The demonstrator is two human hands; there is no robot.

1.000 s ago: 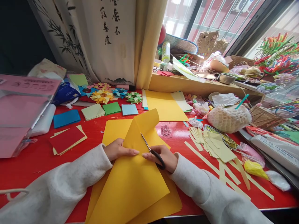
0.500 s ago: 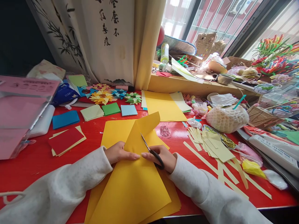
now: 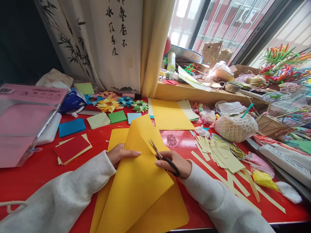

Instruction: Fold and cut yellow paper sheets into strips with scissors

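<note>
the step in hand looks like cutting a sheet of yellow paper (image 3: 136,181) with scissors. the sheet lies in the lower middle of the frame, on top of more yellow sheets on the red table (image 3: 36,174), and its top part curls up. the left hand (image 3: 120,153) lies on the left edge of the sheet, fingers together and flat, pinning it down. the right hand (image 3: 173,163) has its fingers wrapped shut around the black handles of the scissors (image 3: 163,156). the blades are a little apart, pointing up and left at the right edge of the sheet. i think the next move calls for a steady squeeze while the paper is kept tight, so the cut runs straight. to the right lie pale yellow strips (image 3: 225,174).
</note>
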